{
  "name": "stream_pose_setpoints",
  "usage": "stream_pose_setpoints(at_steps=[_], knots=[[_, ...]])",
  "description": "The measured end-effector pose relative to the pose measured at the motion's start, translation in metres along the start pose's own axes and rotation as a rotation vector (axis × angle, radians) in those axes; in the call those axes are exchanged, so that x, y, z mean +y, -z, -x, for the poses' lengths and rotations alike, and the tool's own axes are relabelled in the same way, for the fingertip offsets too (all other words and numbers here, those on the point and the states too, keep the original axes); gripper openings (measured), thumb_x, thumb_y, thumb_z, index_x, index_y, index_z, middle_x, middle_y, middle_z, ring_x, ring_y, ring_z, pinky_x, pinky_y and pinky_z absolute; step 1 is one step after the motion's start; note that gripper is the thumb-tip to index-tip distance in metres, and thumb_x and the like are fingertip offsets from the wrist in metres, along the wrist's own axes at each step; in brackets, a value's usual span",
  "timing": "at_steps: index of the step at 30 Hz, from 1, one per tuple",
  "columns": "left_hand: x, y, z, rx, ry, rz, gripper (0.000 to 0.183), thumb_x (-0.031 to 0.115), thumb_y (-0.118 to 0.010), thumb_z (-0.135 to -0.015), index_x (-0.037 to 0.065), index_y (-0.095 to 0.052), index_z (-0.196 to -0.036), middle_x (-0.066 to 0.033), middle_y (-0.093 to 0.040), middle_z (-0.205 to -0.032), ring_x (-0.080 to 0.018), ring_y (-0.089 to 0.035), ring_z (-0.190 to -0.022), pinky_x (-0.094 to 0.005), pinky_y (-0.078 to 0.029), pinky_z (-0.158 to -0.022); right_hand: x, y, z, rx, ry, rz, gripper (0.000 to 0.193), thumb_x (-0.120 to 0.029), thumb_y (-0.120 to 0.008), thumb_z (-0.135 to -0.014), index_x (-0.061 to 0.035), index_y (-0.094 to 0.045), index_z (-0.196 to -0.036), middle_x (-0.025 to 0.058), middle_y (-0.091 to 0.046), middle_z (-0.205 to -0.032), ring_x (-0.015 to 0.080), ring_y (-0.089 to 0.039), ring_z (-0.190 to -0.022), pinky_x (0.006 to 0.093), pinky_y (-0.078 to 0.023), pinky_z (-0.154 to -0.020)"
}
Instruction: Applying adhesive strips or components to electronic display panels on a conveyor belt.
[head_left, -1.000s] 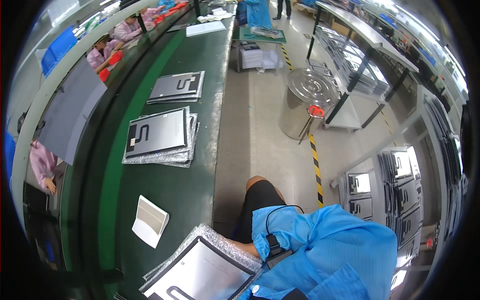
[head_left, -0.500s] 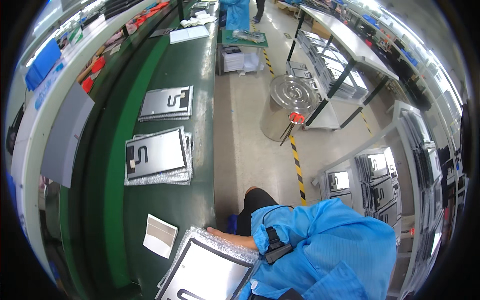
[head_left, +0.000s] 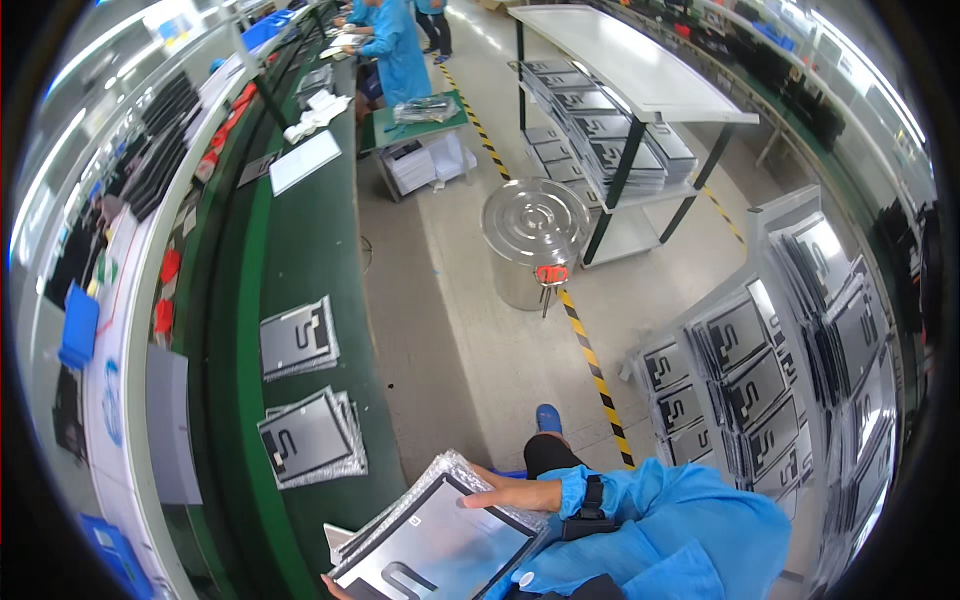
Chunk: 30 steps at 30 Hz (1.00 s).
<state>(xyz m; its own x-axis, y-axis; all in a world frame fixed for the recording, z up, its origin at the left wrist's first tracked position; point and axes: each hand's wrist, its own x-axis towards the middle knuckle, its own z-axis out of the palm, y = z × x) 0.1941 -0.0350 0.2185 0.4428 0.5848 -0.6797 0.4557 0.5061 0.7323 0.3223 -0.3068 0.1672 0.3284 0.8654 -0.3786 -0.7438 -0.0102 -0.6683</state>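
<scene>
A stack of flat silver display panels (head_left: 445, 545) with black borders, and bubble wrap showing at its edges, is held tilted at the lower middle. The top panel bears a dark curved strip. My right hand (head_left: 515, 494) grips the stack's far right edge, its thumb lying over the top panel. At the lower left corner of the stack only a bit of my left hand (head_left: 336, 588) shows, its fingers at the edge; the rest is out of view. A pale card (head_left: 338, 540) lies on the green bench, partly hidden behind the stack.
On the green bench (head_left: 330, 240) lie a nearer panel stack (head_left: 312, 437) and a farther panel stack (head_left: 300, 338). A lidded metal drum (head_left: 535, 225) stands on the floor. Panel-laden racks (head_left: 745, 375) fill the right side. Co-workers in blue (head_left: 395, 50) stand at the far end.
My view has swung so that the bench shifts left and more racks show. My right thumb now lies over the top panel, and fingers of my left hand have come into view.
</scene>
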Motion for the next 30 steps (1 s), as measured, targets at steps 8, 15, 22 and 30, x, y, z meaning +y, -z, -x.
stream_pose_setpoints(at_steps=[8,15,22,30], knots=[[-0.047,-0.102,-0.016,-0.354,-0.123,0.188,0.066,0.056,-0.043,-0.103,0.005,-0.052,-0.144,-0.0169,-0.061,-0.139,-0.0331,-0.064,-0.12,-0.0449,-0.055,-0.101,-0.096,0.127,0.087,0.301,0.098,-0.148,0.118,-0.056,-0.075,-0.088,-0.0023,-0.002,-0.164,0.0235,-0.024,-0.164,0.0315,-0.024,-0.154,0.0398,-0.024,-0.123],[0.062,-0.303,0.012,-0.634,0.157,0.052,0.058,0.046,-0.051,-0.1,0.004,-0.056,-0.139,-0.0152,-0.067,-0.13,-0.0323,-0.068,-0.113,-0.0459,-0.056,-0.1,-0.226,0.195,0.145,0.473,0.274,-0.114,0.074,-0.037,-0.069,-0.098,-0.0007,-0.037,-0.154,0.0121,-0.055,-0.143,0.0206,-0.053,-0.13,0.0347,-0.043,-0.11],[0.169,-0.464,-0.001,-0.922,0.151,0.124,0.058,0.047,-0.057,-0.1,0.004,-0.056,-0.139,-0.0122,-0.068,-0.128,-0.0275,-0.068,-0.112,-0.0417,-0.056,-0.099,-0.381,0.249,0.163,0.625,0.35,-0.169,0.054,-0.035,-0.067,-0.098,0.0043,-0.059,-0.135,0.0161,-0.072,-0.116,0.0206,-0.073,-0.092,0.0316,-0.061,-0.079],[0.254,-0.654,0.026,-1.205,0.105,0.054,0.054,0.045,-0.06,-0.1,0.008,-0.056,-0.139,-0.0085,-0.067,-0.129,-0.0248,-0.066,-0.115,-0.0405,-0.054,-0.1,-0.522,0.331,0.231,0.906,0.567,0.014,0.065,-0.043,-0.07,-0.093,0.0104,-0.058,-0.129,0.0202,-0.073,-0.104,0.0215,-0.075,-0.077,0.0313,-0.064,-0.067]])
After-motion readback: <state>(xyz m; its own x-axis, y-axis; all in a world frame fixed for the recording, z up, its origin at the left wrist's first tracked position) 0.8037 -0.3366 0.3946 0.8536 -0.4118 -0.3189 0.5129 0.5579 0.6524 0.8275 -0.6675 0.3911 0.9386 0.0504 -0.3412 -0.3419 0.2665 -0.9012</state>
